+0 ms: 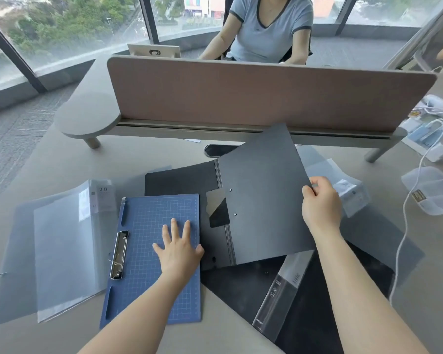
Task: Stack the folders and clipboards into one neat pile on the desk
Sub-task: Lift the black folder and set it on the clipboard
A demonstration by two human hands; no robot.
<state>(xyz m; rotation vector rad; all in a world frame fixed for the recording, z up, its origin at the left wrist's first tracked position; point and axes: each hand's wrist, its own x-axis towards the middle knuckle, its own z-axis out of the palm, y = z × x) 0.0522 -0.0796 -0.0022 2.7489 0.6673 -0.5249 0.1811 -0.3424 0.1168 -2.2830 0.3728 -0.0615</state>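
Note:
A blue grid clipboard with a metal clip lies on the desk, and my left hand rests flat on it with fingers spread. My right hand grips the right edge of an open dark grey folder and holds its cover lifted above the desk. A translucent clear folder lies at the left. Another black folder with a clear spine lies under my right forearm. A further translucent folder shows behind my right hand.
A brown divider panel on a raised grey shelf crosses the back of the desk, with a person seated beyond it. At the right stand a clear plastic box, white cables and small packets. The desk's left edge drops to carpet.

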